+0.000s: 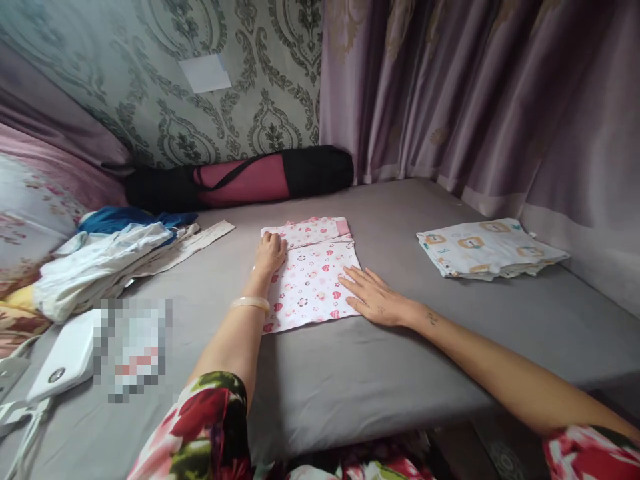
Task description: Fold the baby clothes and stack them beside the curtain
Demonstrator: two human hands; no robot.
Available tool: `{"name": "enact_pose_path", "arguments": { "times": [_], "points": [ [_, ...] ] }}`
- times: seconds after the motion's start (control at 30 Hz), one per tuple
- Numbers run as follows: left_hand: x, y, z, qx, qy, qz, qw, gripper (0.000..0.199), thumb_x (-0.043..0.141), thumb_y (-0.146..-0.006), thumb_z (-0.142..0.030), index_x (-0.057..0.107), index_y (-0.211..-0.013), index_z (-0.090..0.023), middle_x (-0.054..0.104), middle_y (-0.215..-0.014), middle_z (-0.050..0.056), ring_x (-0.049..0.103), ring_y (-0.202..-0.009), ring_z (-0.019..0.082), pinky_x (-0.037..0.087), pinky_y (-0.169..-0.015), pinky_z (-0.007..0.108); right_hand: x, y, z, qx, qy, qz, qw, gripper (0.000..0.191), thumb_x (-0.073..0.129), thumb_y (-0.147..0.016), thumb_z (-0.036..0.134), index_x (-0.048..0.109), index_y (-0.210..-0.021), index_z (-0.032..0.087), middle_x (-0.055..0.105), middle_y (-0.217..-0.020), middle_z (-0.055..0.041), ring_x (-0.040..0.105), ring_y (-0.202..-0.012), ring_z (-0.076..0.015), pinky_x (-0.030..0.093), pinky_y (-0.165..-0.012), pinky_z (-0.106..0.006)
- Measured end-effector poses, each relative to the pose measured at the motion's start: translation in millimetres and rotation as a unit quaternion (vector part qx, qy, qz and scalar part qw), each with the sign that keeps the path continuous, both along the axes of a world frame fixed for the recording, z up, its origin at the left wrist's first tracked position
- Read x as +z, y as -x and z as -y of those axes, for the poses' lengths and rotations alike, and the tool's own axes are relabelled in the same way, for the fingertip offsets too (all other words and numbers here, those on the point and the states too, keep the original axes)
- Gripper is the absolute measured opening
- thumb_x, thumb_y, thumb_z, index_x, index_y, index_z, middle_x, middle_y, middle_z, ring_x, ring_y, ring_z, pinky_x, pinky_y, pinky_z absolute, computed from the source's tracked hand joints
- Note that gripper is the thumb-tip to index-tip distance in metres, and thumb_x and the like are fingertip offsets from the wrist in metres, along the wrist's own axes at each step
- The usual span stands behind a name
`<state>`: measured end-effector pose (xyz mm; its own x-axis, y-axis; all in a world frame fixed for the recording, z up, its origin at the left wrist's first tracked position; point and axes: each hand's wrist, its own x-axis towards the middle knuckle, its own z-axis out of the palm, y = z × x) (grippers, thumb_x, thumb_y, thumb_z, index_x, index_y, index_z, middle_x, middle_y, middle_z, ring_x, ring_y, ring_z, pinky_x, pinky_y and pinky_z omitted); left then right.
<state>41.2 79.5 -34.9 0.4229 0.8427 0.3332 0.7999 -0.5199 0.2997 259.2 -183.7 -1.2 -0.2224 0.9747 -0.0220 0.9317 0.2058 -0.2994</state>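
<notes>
A small white garment with pink hearts and flowers (313, 280) lies flat on the grey bed sheet (310, 393), its far part folded over and a pink cuff showing at the far right corner. On its left edge near the fold rests my left hand (271, 252), fingers curled; whether they pinch the cloth is hard to make out. A pale bangle (250, 303) circles that wrist. My right hand (374, 295) lies open over the garment's right edge, fingers spread and pointing left across the print.
To the right sits a folded white printed cloth (493, 247). Piled clothes (115, 257) lie at the left, nearer a white power bank (67, 357) with cables and a blurred-out item (137, 350). A pink and black long bag (245, 179) lies along the wall beside purple curtains (450, 87).
</notes>
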Motion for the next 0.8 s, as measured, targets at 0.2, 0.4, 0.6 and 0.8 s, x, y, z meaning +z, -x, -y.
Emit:
{"name": "enact_pose_path", "arguments": {
  "times": [0.2, 0.4, 0.6, 0.8],
  "points": [
    [1.6, 20.0, -4.9, -0.108, 0.028, -0.025, 0.993, 0.036, 0.033, -0.097, -0.034, 0.048, -0.121, -0.012, 0.051, -0.128, 0.020, 0.048, -0.125, 0.029, 0.038, -0.106, 0.043, 7.5, -1.5, 42.8, 0.027, -0.017, -0.018, 0.999, 0.049, 0.033, -0.102, 0.042, 0.042, -0.147, 0.027, 0.029, -0.158, -0.0066, 0.024, -0.146, -0.0237, 0.019, -0.120, -0.049],
    [4.6, 60.3, 5.4, -0.086, 0.053, -0.041, 0.994, 0.055, 0.036, -0.094, -0.044, 0.034, -0.136, -0.009, 0.039, -0.144, 0.025, 0.038, -0.136, 0.034, 0.031, -0.110, 0.048, 2.6, -9.6, 52.6, 0.040, -0.060, -0.031, 0.997, 0.043, 0.039, -0.101, 0.035, 0.050, -0.142, 0.028, 0.045, -0.150, -0.0058, 0.037, -0.140, -0.0219, 0.030, -0.117, -0.046],
    [21.7, 116.2, 48.1, -0.052, 0.113, -0.047, 0.991, 0.041, 0.047, -0.085, -0.055, 0.052, -0.099, -0.017, 0.055, -0.111, 0.015, 0.055, -0.108, 0.029, 0.043, -0.097, 0.043, 11.3, -20.7, 44.2, 0.066, -0.078, -0.062, 0.993, 0.035, 0.041, -0.100, 0.034, 0.063, -0.126, 0.025, 0.061, -0.132, -0.0077, 0.053, -0.125, -0.0224, 0.046, -0.105, -0.040],
    [33.4, 150.5, 110.0, -0.009, 0.163, 0.020, 0.986, 0.036, 0.061, -0.071, -0.057, 0.056, -0.075, -0.022, 0.057, -0.105, 0.010, 0.054, -0.101, 0.027, 0.044, -0.093, 0.040, 19.1, -18.1, 38.1, 0.074, -0.075, -0.017, 0.994, 0.031, 0.040, -0.101, 0.033, 0.066, -0.115, 0.024, 0.064, -0.120, -0.0085, 0.061, -0.107, -0.0233, 0.053, -0.091, -0.041]
  ]
}}
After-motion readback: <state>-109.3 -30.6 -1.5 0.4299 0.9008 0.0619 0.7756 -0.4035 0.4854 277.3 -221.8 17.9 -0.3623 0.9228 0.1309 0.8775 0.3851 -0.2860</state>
